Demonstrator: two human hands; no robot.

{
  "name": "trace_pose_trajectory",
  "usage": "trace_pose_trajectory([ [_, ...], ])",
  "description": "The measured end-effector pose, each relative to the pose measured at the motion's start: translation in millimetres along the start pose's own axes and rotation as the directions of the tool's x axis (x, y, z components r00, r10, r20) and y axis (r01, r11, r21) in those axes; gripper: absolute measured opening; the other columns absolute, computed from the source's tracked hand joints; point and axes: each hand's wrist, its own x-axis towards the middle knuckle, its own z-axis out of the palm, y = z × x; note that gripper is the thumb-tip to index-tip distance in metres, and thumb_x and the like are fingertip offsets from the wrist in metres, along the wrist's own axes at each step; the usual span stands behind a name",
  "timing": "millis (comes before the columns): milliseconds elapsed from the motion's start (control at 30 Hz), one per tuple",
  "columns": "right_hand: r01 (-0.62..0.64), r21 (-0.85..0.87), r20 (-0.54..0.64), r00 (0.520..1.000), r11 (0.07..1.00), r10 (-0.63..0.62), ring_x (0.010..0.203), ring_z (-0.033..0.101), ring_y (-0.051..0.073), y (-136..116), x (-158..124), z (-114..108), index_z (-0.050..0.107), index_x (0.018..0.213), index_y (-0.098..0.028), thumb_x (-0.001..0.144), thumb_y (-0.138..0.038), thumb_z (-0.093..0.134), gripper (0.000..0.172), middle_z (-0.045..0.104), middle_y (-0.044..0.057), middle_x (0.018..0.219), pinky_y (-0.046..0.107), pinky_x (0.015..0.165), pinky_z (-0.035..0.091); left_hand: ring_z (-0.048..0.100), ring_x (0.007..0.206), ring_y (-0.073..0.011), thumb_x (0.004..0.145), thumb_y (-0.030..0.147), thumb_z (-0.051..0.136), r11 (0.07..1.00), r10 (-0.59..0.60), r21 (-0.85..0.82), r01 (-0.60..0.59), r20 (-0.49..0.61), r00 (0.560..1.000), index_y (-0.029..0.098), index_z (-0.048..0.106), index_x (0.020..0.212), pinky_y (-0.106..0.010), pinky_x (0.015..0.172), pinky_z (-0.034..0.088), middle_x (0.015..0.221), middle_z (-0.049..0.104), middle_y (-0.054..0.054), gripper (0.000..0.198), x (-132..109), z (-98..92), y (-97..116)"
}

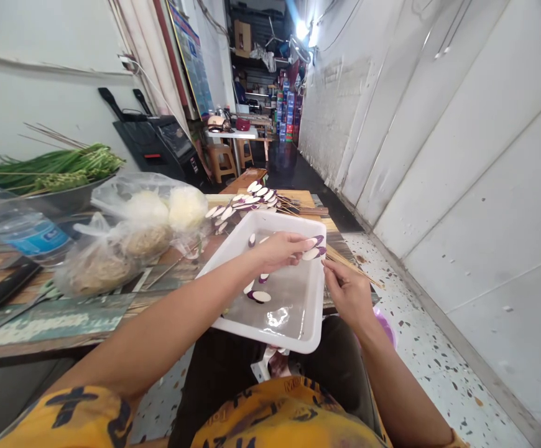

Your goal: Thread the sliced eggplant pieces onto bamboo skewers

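My left hand [280,249] reaches over a white plastic tray [314,323] of water and pinches a few eggplant slices [312,247] at its far right rim. My right hand [347,292] is closed on a thin bamboo skewer [352,266] whose tip meets those slices. Two or three more purple-edged eggplant slices [258,296] float in the tray's water. Beyond the tray, a pile of skewered eggplant slices [247,202] lies on a wooden board [305,198].
Clear plastic bags [135,230] of pale food sit left of the tray. A metal bowl of green stalks [51,171], a water bottle [23,230] and a black-handled knife [4,287] are at far left. A white wall runs along the right, beside speckled floor [433,367].
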Motion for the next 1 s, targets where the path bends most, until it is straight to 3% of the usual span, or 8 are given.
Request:
trace_pose_trajectory([
  [167,0.022,-0.032,0.000,1.000,0.999,-0.022,0.078,0.070,0.019,-9,1,-2,0.071,0.101,-0.020,0.086,-0.021,0.048,0.027,0.074,0.004,0.092,0.030,0.072,0.055,0.047,0.057,-0.0054,0.063,0.034,0.079,0.998,0.037,-0.039,-0.040,-0.072,0.997,0.011,0.071,0.079,-0.019,0.051,0.031,0.067,0.060,-0.002,0.029,5,2.4,-2],
  [367,0.016,-0.050,0.049,0.999,0.999,-0.014,0.075,0.070,0.019,-21,-10,-8,0.069,0.104,-0.019,0.088,-0.020,0.046,0.028,0.074,0.005,0.092,0.029,0.065,0.054,0.048,0.053,-0.0042,0.070,0.018,0.073,0.967,0.023,-0.244,-0.074,-0.205,0.979,0.008,0.068,0.072,-0.016,0.047,0.036,0.071,0.064,-0.006,0.011,7,-4.1,7],
  [467,0.005,-0.026,0.057,0.998,1.000,-0.003,0.075,0.070,0.019,-22,-14,-10,0.069,0.105,-0.019,0.088,-0.020,0.047,0.027,0.074,0.005,0.092,0.028,0.065,0.054,0.050,0.054,-0.0046,0.073,0.010,0.068,0.951,-0.007,-0.305,-0.051,-0.187,0.982,0.006,0.067,0.073,-0.014,0.046,0.038,0.073,0.065,-0.009,0.004,6,-4.3,10],
  [600,-0.008,-0.023,0.064,0.998,1.000,0.010,0.071,0.070,0.019,-21,-15,-12,0.070,0.105,-0.021,0.088,-0.021,0.048,0.027,0.074,0.004,0.089,0.029,0.062,0.053,0.054,0.056,-0.0058,0.075,0.007,0.065,0.945,-0.004,-0.321,-0.064,-0.207,0.978,0.005,0.067,0.074,-0.014,0.048,0.043,0.073,0.065,-0.009,0.003,6,-1.9,10],
  [767,-0.082,0.030,0.089,0.993,0.996,0.079,0.072,0.069,0.019,-22,-23,-14,0.070,0.103,-0.022,0.087,-0.023,0.050,0.026,0.075,0.004,0.089,0.029,0.063,0.053,0.056,0.056,-0.0065,0.079,0.006,0.059,0.924,-0.021,-0.367,-0.108,-0.331,0.943,0.006,0.066,0.070,-0.015,0.052,0.047,0.067,0.064,-0.008,0.011,6,-5.3,14],
  [1000,-0.112,0.070,0.104,0.989,0.991,0.105,0.073,0.069,0.019,-23,-26,-16,0.070,0.104,-0.022,0.088,-0.025,0.051,0.025,0.075,0.003,0.090,0.029,0.064,0.054,0.057,0.055,-0.0073,0.080,0.008,0.058,0.909,-0.088,-0.415,-0.026,-0.253,0.964,0.005,0.065,0.072,-0.015,0.049,0.046,0.067,0.065,-0.010,0.012,4,-5.2,18],
])
